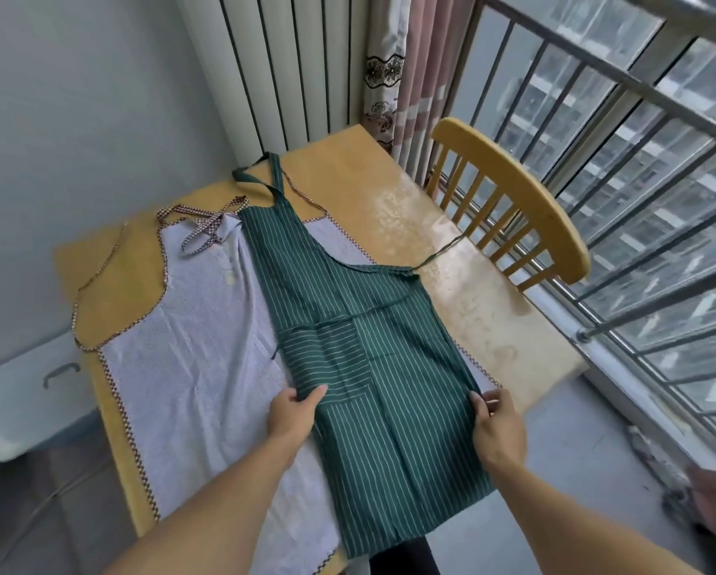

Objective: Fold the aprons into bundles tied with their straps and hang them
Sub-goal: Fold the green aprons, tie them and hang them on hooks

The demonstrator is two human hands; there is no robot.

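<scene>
the green striped apron (348, 325) lies lengthwise on the table (451, 242), folded narrow, on top of the pale apron (190, 359). the left hand (292, 412) pinches its left edge and the right hand (495, 425) pinches its right edge. step in hand appears to be lengthwise folding; the next move probably calls for folding or rolling toward the bib, keeping the straps (439, 253) free for tying.

- 2 aprons are laid on the table (451, 226): the striped apron (372, 338) over the right part of the plain apron (190, 359).
- A chair (514, 201) is set right of the table.
</scene>
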